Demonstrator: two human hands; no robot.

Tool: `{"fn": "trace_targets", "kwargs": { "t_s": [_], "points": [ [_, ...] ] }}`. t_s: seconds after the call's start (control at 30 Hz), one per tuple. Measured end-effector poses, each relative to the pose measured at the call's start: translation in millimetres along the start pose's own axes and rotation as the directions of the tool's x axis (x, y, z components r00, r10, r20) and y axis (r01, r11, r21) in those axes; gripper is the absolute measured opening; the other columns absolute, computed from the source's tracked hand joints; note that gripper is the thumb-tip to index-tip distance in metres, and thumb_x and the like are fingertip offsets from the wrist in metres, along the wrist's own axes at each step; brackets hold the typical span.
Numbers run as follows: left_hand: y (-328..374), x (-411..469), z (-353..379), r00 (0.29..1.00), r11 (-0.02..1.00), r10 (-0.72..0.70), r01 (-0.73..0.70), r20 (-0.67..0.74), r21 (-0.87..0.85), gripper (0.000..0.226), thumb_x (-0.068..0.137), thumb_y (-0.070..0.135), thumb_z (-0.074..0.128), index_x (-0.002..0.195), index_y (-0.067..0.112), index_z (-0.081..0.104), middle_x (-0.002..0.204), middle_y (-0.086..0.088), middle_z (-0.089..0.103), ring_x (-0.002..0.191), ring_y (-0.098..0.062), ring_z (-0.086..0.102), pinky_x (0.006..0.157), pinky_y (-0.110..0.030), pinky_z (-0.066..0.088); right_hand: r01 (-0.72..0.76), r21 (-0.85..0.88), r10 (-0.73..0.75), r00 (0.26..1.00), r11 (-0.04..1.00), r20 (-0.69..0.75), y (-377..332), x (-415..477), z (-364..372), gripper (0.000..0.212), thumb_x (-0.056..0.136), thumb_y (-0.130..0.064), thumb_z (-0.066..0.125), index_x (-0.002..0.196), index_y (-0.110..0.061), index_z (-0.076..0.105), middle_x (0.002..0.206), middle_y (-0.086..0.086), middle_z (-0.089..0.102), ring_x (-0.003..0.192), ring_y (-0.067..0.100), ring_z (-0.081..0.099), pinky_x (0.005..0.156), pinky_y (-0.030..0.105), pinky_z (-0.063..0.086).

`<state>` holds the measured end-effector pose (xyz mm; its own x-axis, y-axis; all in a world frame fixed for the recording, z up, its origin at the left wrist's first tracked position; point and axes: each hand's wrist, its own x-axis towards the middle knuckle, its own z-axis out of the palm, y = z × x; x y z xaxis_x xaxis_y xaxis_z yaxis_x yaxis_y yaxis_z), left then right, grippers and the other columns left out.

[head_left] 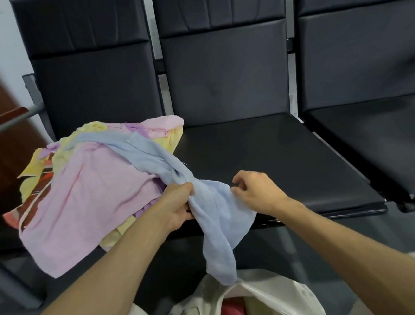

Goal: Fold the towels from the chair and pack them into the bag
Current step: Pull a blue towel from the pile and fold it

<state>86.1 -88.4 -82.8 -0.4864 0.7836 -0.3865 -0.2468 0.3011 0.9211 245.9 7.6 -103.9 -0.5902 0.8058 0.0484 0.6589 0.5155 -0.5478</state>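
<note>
L hand (pixel 178 205) is clamping a bunched part of the blue towel (pixel 218 206), fingers curled tight round the cloth, so that grip is fully closed on it. R hand (pixel 254 191) is sitting just to its right, fingers curled, thumb & forefinger seemingly nipping the towel's edge (contact spot is small, but cloth is reaching right up to the fingertips). Both grips are sitting close together on the same towel.

Its long axis is running diagonally: from far-left atop the pile (pixel 91 192) of pink, yellow & purple towels, down-right to the hands, then dropping past the seat's front edge w/ the loose end hanging to the rim of the white bag (pixel 276 294) by the person's legs. So the far end is lying up & left of the grips, draped on the pile; the near end is dangling below them.

Pile is sitting on the left chair (pixel 95 86), spilling a bit onto the middle seat (pixel 276 156), which is lying right of the hands. L hand is nearer the pile, R hand nearer that seat.

Step in hand is prob. pulling this towel free for folding. That move is turning on the diagonal: drawing right & toward the body, along the towel's length, should be slipping the far end off w/o dragging the pink one along. Bag is holding sth red & sth pale green, so packing is looking partly done.
</note>
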Motion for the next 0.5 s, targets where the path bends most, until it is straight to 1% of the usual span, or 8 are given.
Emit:
{"fn": "trace_targets", "kwargs": {
  "t_s": [0.03, 0.1, 0.13, 0.2, 0.3, 0.37, 0.47, 0.5],
  "points": [
    [0.0, -1.2, -0.9, 1.000, 0.999, 0.000, 0.000, -0.005, 0.036, 0.013, 0.094, 0.002, 0.044, 0.100, 0.001, 0.056, 0.113, -0.026, 0.062, 0.098, -0.033, 0.061, 0.077, -0.045, 0.052, -0.007, -0.005, 0.007, 1.000, 1.000, -0.010, -2.9, 4.2, 5.3, 0.030, 0.096, -0.033, 0.050, 0.119, -0.015, 0.058, 0.108, 0.002, 0.061, 0.095, 0.020, 0.059, 0.085, 0.038, 0.053],
    [-0.3, -1.7, -2.8, 1.000, 0.993, 0.002, -0.001, -0.009, 0.118, 0.008, 0.092, 0.000, 0.045, 0.096, 0.001, 0.052, 0.117, -0.035, 0.059, 0.071, -0.026, 0.059, 0.076, -0.045, 0.053, -0.003, -0.020, 0.003, 1.000, 1.000, -0.019, -9.1, 12.1, 15.0, 0.037, 0.097, -0.039, 0.051, 0.126, -0.016, 0.055, 0.114, 0.004, 0.059, 0.100, 0.021, 0.057, 0.093, 0.040, 0.049],
    [-0.6, -1.5, -3.6, 1.000, 0.992, 0.003, -0.003, 0.006, 0.125, 0.007, 0.091, 0.000, 0.046, 0.093, 0.001, 0.052, 0.106, -0.034, 0.062, 0.063, -0.022, 0.057, 0.071, -0.042, 0.053, 0.003, -0.029, -0.003, 1.000, 1.000, -0.007, -11.8, 15.3, 19.7, 0.037, 0.097, -0.039, 0.052, 0.128, -0.017, 0.054, 0.116, 0.004, 0.058, 0.103, 0.021, 0.057, 0.096, 0.040, 0.046],
    [0.3, -1.6, -4.0, 0.999, 0.993, -0.008, 0.003, 0.042, 0.114, 0.007, 0.091, 0.004, 0.048, 0.086, 0.003, 0.054, 0.078, -0.017, 0.060, 0.060, -0.020, 0.056, 0.061, -0.034, 0.052, 0.020, -0.075, -0.018, 0.999, 0.997, 0.036, -17.4, 18.7, 27.0, 0.030, 0.097, -0.034, 0.054, 0.123, -0.020, 0.057, 0.114, 0.003, 0.059, 0.103, 0.020, 0.055, 0.095, 0.036, 0.041],
    [0.3, 0.9, -3.3, 0.996, 0.998, -0.018, 0.013, 0.087, 0.056, 0.008, 0.092, 0.009, 0.052, 0.085, 0.006, 0.056, 0.076, -0.009, 0.059, 0.065, -0.020, 0.059, 0.062, -0.033, 0.052, 0.029, -0.097, -0.025, 0.999, 0.995, 0.048, -23.6, 19.9, 29.1, 0.009, 0.094, -0.019, 0.056, 0.097, -0.022, 0.063, 0.099, 0.001, 0.066, 0.093, 0.020, 0.058, 0.093, 0.035, 0.042],
    [0.5, 3.2, -3.8, 0.995, 1.000, -0.005, 0.003, 0.102, 0.019, 0.008, 0.093, 0.012, 0.054, 0.090, 0.005, 0.058, 0.083, -0.011, 0.062, 0.073, -0.023, 0.062, 0.071, -0.038, 0.054, -0.016, -0.015, 0.016, 1.000, 1.000, -0.007, -23.8, 20.0, 18.2, 0.016, 0.090, -0.011, 0.054, 0.089, -0.021, 0.067, 0.093, 0.003, 0.069, 0.089, 0.021, 0.061, 0.091, 0.037, 0.048],
    [1.7, 6.0, -7.6, 0.994, 0.999, 0.013, -0.019, 0.111, 0.050, 0.021, 0.093, 0.018, 0.060, 0.111, 0.006, 0.061, 0.110, -0.011, 0.064, 0.102, -0.027, 0.062, 0.094, -0.043, 0.050, -0.090, 0.142, 0.110, 0.984, 0.986, -0.141, -10.4, 18.7, -12.7, 0.020, 0.085, -0.011, 0.053, 0.084, -0.021, 0.070, 0.088, 0.004, 0.070, 0.084, 0.023, 0.065, 0.076, 0.035, 0.055],
    [3.2, 4.5, -8.8, 0.993, 0.996, 0.015, -0.025, 0.114, 0.081, 0.024, 0.091, 0.020, 0.064, 0.112, 0.009, 0.061, 0.113, -0.008, 0.065, 0.106, -0.026, 0.061, 0.094, -0.041, 0.050, -0.115, 0.178, 0.146, 0.975, 0.977, -0.170, -2.9, 16.2, -23.6, 0.020, 0.085, -0.011, 0.053, 0.084, -0.020, 0.070, 0.085, 0.003, 0.070, 0.081, 0.022, 0.065, 0.070, 0.033, 0.055]
  ]
}}
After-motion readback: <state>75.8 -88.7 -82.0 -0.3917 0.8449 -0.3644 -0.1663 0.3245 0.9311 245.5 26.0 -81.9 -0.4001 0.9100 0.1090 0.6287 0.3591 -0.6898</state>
